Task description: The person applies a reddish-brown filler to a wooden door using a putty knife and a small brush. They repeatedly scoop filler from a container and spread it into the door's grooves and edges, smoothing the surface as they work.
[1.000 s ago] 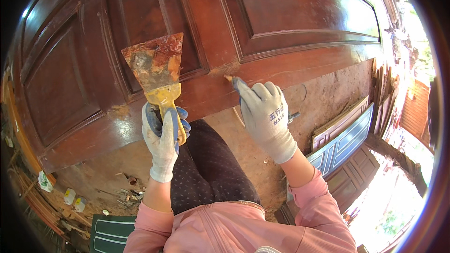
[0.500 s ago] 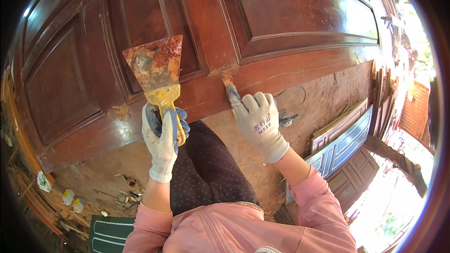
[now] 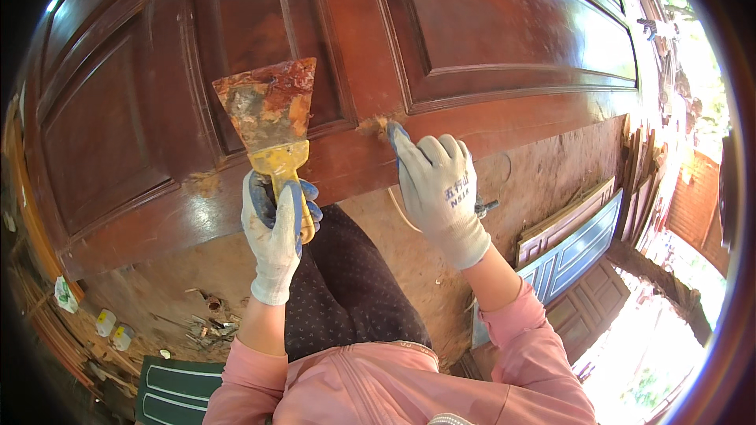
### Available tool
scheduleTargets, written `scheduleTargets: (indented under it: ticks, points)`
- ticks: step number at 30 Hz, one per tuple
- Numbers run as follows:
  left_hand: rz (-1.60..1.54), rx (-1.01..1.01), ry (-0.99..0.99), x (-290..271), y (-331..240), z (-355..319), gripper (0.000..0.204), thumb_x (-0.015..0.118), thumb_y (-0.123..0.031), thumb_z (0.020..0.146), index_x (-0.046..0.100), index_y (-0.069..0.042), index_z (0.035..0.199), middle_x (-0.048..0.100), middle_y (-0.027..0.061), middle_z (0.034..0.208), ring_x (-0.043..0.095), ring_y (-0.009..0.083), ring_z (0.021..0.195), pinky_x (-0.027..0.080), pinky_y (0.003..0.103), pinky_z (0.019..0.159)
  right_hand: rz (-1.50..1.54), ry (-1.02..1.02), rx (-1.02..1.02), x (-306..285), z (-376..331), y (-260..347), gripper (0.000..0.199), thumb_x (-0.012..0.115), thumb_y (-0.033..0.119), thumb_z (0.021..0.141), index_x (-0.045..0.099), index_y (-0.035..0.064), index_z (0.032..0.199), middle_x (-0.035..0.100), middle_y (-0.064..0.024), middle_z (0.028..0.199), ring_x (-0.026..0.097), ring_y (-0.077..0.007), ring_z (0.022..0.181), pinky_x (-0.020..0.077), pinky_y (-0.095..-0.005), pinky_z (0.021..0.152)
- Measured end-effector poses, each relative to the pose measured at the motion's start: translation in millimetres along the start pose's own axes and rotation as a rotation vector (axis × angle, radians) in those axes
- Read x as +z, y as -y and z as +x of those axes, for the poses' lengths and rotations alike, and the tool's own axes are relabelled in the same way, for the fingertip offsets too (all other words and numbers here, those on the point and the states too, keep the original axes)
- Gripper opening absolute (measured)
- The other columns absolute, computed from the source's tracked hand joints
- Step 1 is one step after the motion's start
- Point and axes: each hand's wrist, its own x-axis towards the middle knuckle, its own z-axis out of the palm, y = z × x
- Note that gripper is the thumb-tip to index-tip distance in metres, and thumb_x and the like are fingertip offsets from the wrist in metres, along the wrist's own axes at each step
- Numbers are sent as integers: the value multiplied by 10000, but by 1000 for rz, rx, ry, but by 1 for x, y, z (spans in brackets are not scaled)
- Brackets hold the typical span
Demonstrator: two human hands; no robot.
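Observation:
My left hand [image 3: 273, 228], in a white knitted glove with blue coating, is closed around the yellow handle of a wide putty knife [image 3: 273, 114]. Reddish-brown paste smears its blade, which points up and away over the door. My right hand [image 3: 442, 193], gloved alike, holds nothing that I can see. Its index finger stretches out to a light-brown filler patch [image 3: 379, 125] at a joint on the near edge of the dark red-brown panelled wooden door [image 3: 339, 161]; the other fingers curl in. Another filler patch [image 3: 205, 183] lies farther left along that edge.
The dirt floor [image 3: 378, 220] spreads below the door, with wood scraps [image 3: 213, 332] and two small containers [image 3: 122, 337] at lower left. A green panel [image 3: 177, 389] lies there too. A blue panel [image 3: 583, 240] and a brown panel [image 3: 587, 303] lean at right.
My right index finger has moved slightly up along the joint, and the brown filler by its tip shows less. The left hand keeps the putty knife nearly still. The view has shifted a little.

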Motion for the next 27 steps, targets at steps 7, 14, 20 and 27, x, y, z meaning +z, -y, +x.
scheduleTargets:
  ticks: [7, 14, 20, 27]
  points:
    - [-4, -4, -12, 1, -2, -1, 251, 606, -204, 1059, 514, -75, 1253, 696, 87, 943, 667, 121, 658, 557, 252, 553, 12, 74, -84, -4, 5, 5, 501, 695, 74, 778, 697, 66, 1280, 518, -21, 784, 528, -222, 751, 453, -383, 720]
    - [-67, -28, -11, 1, -3, -2, 290, 617, -172, 1056, 503, -54, 1294, 694, 104, 953, 666, 124, 666, 554, 249, 568, -141, 75, -195, 1, 18, 13, 515, 687, 100, 746, 705, 65, 1259, 526, 2, 769, 532, -200, 734, 455, -357, 682]
    - [-112, -39, 21, 0, -4, 0, 290, 606, -140, 1054, 499, -47, 1306, 692, 104, 946, 660, 119, 661, 558, 251, 577, -328, 341, -185, -11, 25, 43, 511, 633, 164, 832, 654, 25, 1324, 586, -9, 825, 576, -187, 782, 473, -354, 697]
    - [-142, -158, 54, -5, -9, 5, 259, 588, -115, 1049, 506, -39, 1282, 690, 106, 928, 658, 117, 648, 559, 257, 565, -88, 349, 136, -15, 36, 60, 496, 617, 162, 874, 631, 5, 1344, 628, -26, 844, 646, -202, 816, 532, -339, 722]
